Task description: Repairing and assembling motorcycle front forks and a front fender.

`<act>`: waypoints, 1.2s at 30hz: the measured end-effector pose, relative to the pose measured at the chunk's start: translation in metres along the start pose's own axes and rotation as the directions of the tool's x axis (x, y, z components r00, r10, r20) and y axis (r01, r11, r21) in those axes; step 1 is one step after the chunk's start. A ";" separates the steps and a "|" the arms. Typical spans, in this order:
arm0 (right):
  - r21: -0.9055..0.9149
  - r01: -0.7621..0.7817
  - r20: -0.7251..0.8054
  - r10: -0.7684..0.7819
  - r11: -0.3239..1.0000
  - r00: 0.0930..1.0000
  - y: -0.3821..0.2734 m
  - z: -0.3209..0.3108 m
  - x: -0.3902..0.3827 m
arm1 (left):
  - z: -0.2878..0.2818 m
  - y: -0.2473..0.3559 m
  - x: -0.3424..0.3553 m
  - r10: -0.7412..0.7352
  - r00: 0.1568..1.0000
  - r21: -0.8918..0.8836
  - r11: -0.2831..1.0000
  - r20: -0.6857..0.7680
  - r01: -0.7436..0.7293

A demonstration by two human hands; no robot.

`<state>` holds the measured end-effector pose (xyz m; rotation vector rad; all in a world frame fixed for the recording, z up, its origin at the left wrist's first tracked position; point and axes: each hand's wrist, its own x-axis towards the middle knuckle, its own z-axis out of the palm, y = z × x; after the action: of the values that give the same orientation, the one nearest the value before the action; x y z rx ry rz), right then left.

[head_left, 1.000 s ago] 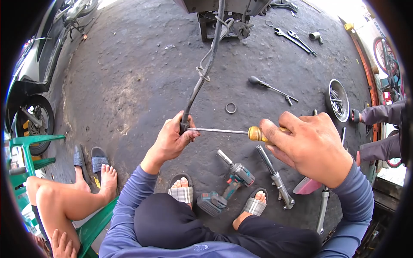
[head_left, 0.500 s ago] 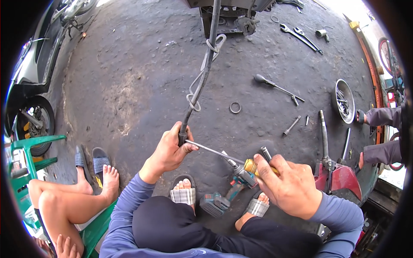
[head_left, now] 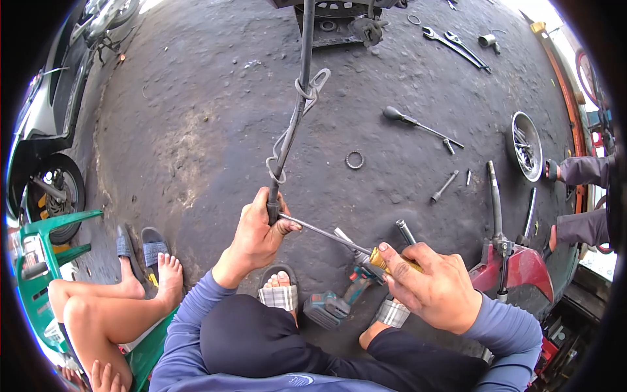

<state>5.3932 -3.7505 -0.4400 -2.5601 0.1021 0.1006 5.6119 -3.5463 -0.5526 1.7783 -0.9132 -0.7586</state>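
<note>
My left hand (head_left: 250,236) is wrapped round the lower end of a long black cable (head_left: 304,72), which runs up to a dark metal assembly (head_left: 339,34) at the top. Loops of grey wire (head_left: 319,83) hang around the cable. In my right hand (head_left: 439,289) is a screwdriver (head_left: 323,232) with a yellow handle. Its shaft points left, and the tip meets the cable's end by my left thumb; the exact contact is hidden. Below the shaft, a teal and black cordless power tool (head_left: 328,308) lies between my feet, partly covered by my right hand.
Wrenches (head_left: 456,49), a long-handled tool (head_left: 421,125), a ring (head_left: 354,160) and sockets lie on the dark floor. A metal bowl (head_left: 524,145) of hardware stands right, near another person's sleeved arms. A person sits left on a green chair (head_left: 55,228); a red part (head_left: 522,271) lies right.
The cable and its wire loops have shifted slightly left. Both hands keep their grips, and my right hand has moved a little left and down with the screwdriver.
</note>
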 end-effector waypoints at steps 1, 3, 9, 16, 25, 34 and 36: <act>0.020 -0.010 -0.013 0.010 1.000 1.000 0.001 0.002 0.000 | 0.002 -0.002 -0.001 -0.022 1.000 -0.011 1.000 -0.021 0.022; 0.027 -0.016 -0.045 0.017 0.999 0.999 0.003 0.011 -0.002 | 0.004 -0.003 -0.001 -0.042 0.998 -0.023 0.999 -0.040 0.041; 0.094 -0.036 -0.119 0.047 0.995 0.992 0.007 0.024 -0.004 | 0.015 -0.005 0.002 -0.147 0.977 -0.182 0.976 -0.155 0.118; -0.085 0.033 -0.031 -0.036 0.996 0.999 0.037 0.020 -0.006 | 0.004 -0.005 0.002 -0.174 0.983 -0.239 0.953 0.063 0.184; 0.097 -0.027 0.087 0.018 0.995 0.996 0.018 0.003 -0.004 | -0.017 -0.019 -0.001 -0.022 0.996 -0.768 0.635 0.090 0.083; 0.145 -0.007 0.163 -0.017 0.989 0.987 -0.002 0.001 0.010 | -0.010 -0.013 -0.007 -0.030 0.997 -0.777 0.626 0.064 0.069; 0.144 -0.019 0.143 -0.002 0.989 0.990 -0.007 0.002 0.008 | -0.011 -0.013 -0.007 -0.037 0.998 -0.712 0.699 0.057 0.067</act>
<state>5.4018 -3.7442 -0.4382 -2.3992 0.0635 0.2697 5.6208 -3.5318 -0.5602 1.0890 -0.4732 -1.0185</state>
